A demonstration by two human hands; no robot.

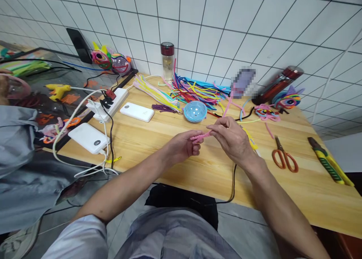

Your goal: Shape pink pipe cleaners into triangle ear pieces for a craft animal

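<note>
A pink pipe cleaner (201, 137), partly coiled or folded, is stretched between my two hands above the table. My left hand (185, 147) is closed on its coiled end. My right hand (230, 138) pinches the same pipe cleaner further along, and a pink length rises behind those fingers. Just beyond my hands sits a blue translucent bowl (195, 112). Beside my right wrist lies a yellow-handled tool (250, 138), partly covered by the arm. Orange-handled scissors (283, 157) rest to the right.
Bundled coloured pipe cleaners (195, 91) lie along the wall near a glass bottle (167, 61) and a dark red flask (278, 85). Pliers (329, 163) lie far right. Left are power banks (137, 112), a power strip (113, 105), cables and a yellow glue gun (58, 91). Another person's sleeve (15, 131) is at left.
</note>
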